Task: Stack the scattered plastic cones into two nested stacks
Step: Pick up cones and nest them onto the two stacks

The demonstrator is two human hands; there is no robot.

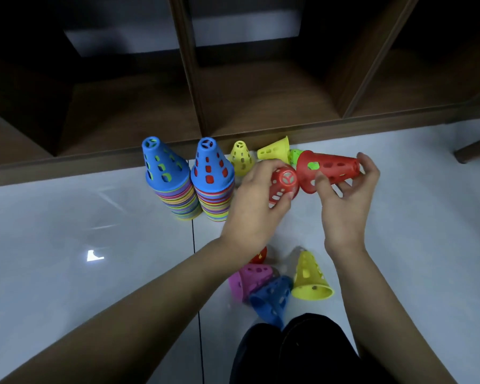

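Two tall nested stacks stand on the floor, each topped by a blue cone: the left stack point(170, 184) and the right stack point(212, 181). My left hand point(257, 200) grips a red cone point(283, 184) whose tip faces me. My right hand point(344, 195) holds another red cone point(329, 169) sideways, its wide rim next to the first. Behind them sit an upright yellow cone point(241, 156), a tipped yellow cone point(275, 152) and a partly hidden green cone point(294, 156). Nearer me lie a purple cone point(251, 277), a blue cone point(273, 299), a yellow cone point(311, 277) and a small red piece point(261, 256).
A dark wooden shelf unit point(233, 106) with open compartments runs along the far side, its base edge just behind the stacks. The floor is pale glossy tile. My dark-clothed knees point(288, 353) are at the bottom of the view, close to the loose cones.
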